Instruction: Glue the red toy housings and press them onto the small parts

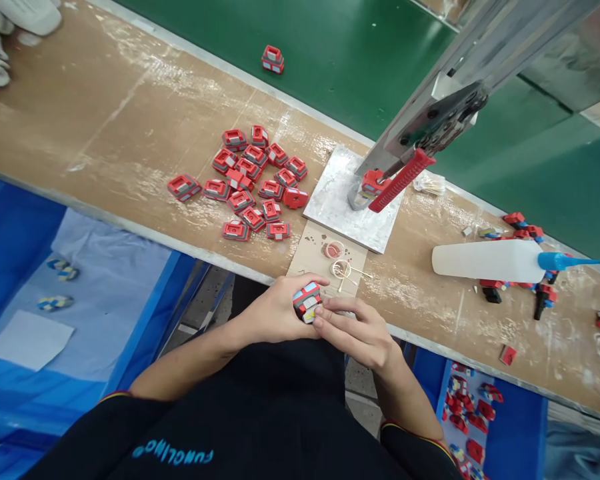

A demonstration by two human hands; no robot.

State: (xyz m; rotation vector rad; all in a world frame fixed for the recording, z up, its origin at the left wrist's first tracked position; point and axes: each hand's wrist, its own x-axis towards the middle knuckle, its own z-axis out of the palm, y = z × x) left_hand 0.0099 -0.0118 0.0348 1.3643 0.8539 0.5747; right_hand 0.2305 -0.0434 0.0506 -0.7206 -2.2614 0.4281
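Note:
My left hand [279,308] is closed around a small red, grey and blue toy car part [308,300], just in front of the bench edge. The fingertips of my right hand [357,328] press on the lower right corner of the same part, near its white and yellow end. Just beyond my hands, a beige card [307,257] carries two small round cups; the nearer cup [341,269] has cotton swabs by it, and the farther cup [334,250] has reddish contents. Several similar red and grey toy parts [247,168] lie in a cluster on the bench.
A lever press with a red handle [403,180] stands on a metal plate [347,163], with a red part under it. Right of it lie a white squeeze bottle [487,261] and several toy pieces. Blue bins [520,427] sit below the bench [130,140]. One part rests on the green surface [330,60].

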